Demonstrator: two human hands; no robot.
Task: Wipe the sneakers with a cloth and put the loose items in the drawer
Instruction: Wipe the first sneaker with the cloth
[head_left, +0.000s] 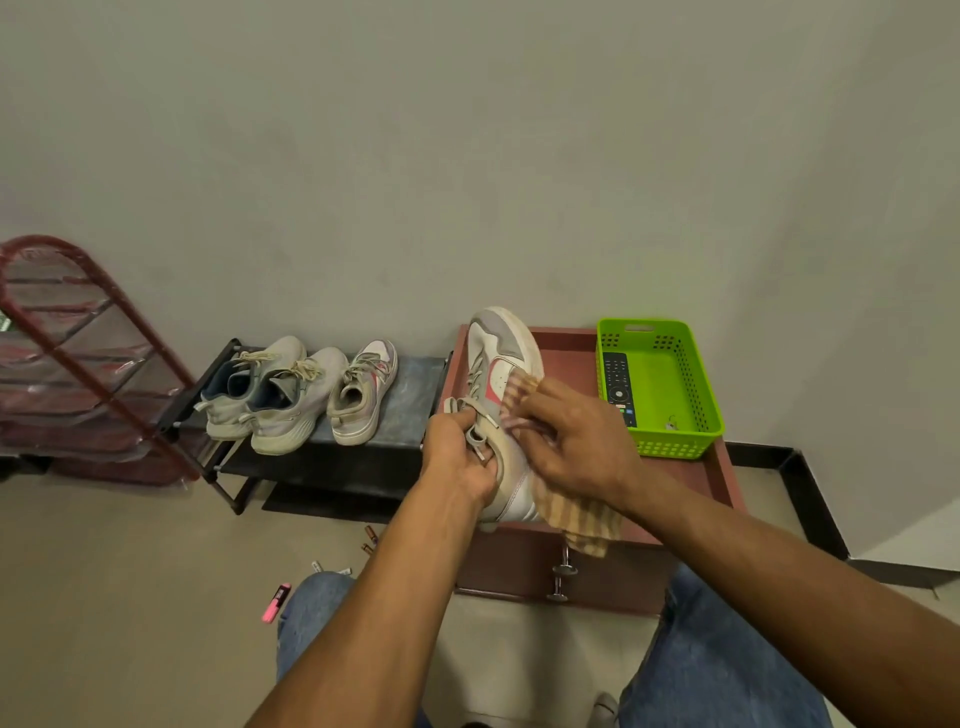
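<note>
A white and grey sneaker with a pink stripe (497, 358) is held toe-up over the brown drawer unit (571, 358). My left hand (457, 454) grips it at the laces and tongue. A striped orange cloth (576, 514) is pressed against the shoe's right side by my right hand (571, 436), and its tail hangs over the unit's front edge. The matching sneaker (363, 392) and a pair of pale sneakers (270, 397) stand on the low black rack (410, 389). A pink highlighter (275, 603), batteries (370, 539) and small loose bits (332, 568) lie on the floor.
A green plastic basket (670, 384) holding a black remote (618, 384) and a small metal item sits on the drawer unit's right side. Two metal knobs (563, 579) show on the unit's front. A red wire rack (78, 364) stands at left. My knees in jeans frame the bottom.
</note>
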